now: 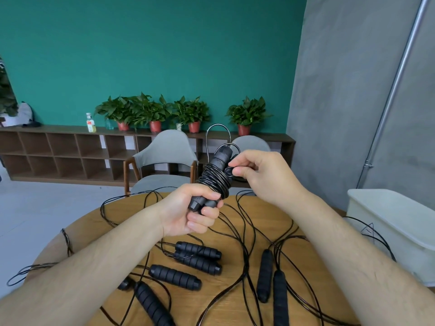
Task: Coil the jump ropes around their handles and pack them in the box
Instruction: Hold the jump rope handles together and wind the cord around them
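Left hand [188,215] is clamped round the handles' [223,154] near end, axis tilting up and right. Right hand [261,177] pinches the rope [211,182] by the far end.

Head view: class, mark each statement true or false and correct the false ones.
1. The left hand grips the bottom of two black handles. True.
2. The rope is coiled around those handles. True.
3. The right hand rests flat on the wooden table. False: it is raised, pinching the rope beside the coil.
4. The white box stands left of the table. False: it stands at the right.
5. Several other handles lie loose on the table. True.
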